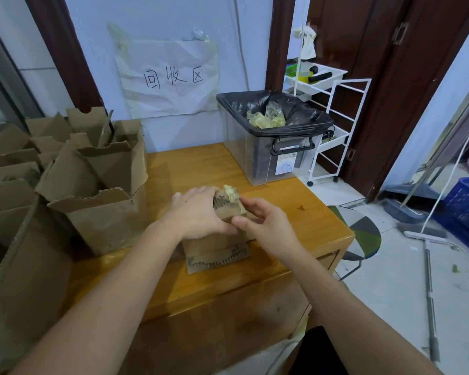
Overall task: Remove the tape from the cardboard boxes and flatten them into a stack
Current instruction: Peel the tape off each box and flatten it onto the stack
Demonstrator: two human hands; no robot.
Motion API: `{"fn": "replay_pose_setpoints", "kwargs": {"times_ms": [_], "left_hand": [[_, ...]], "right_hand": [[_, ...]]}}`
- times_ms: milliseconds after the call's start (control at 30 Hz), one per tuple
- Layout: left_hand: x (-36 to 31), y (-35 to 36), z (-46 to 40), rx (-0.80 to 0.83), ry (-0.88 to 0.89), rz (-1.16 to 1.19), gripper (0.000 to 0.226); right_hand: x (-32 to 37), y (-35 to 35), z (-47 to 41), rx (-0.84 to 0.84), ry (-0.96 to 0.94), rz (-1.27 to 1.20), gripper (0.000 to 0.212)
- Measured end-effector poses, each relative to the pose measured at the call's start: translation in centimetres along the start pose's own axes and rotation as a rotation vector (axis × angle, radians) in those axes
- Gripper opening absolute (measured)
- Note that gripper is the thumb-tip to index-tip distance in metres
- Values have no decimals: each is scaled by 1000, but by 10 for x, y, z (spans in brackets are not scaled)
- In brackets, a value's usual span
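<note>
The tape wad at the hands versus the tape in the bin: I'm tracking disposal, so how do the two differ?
The tape wad sits at the top of the small cardboard box under the left hand, with the right hand at the box beside it; the tape in the bin lies loose, untouched. The wad is one clump; the bin holds several. Both are crumpled, yellowish and translucent.

Even, soft indoor light; faint shadows; perhaps slight blur; wide-angle edge bending
</note>
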State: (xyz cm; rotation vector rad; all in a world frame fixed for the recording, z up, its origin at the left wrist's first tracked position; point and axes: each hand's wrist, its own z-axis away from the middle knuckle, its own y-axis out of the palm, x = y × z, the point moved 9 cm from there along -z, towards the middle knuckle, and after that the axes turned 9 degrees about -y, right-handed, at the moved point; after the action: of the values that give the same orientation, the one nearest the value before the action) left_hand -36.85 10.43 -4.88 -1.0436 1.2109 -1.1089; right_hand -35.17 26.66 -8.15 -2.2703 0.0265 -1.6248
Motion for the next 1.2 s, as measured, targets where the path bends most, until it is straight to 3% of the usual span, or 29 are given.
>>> {"fn": "replay_pose_setpoints", "kwargs": {"times_ms": [67,233,500,600,700,833,1033,1200], "left_hand": [[-1,1,2,8,1,-27,120],[1,-1,4,-1,-3,-34,120],[0,-1,5,-5,-3,-48,122],[0,-1,6,-3,4,-30,123],[2,-1,6,-15,-8,-14,122],[3,-3,7,-29,-5,-14,121],[4,-5,10,-72,-1,-4,120],[-6,-25,32,-322,63,-100,103]], "right_hand": [[1,1,2,-47,-56,88,59],[7,-1,1,-73,-118,168,47],[-4,3,11,57,-89,91,47],[4,7,12,-36,-133,152,66],[9,5,9,-177,-125,206,53],[4,0,5,-54,-95,185,41],[0,3,9,114,-32,56,42],[6,9,21,89,-85,163,58]]}}
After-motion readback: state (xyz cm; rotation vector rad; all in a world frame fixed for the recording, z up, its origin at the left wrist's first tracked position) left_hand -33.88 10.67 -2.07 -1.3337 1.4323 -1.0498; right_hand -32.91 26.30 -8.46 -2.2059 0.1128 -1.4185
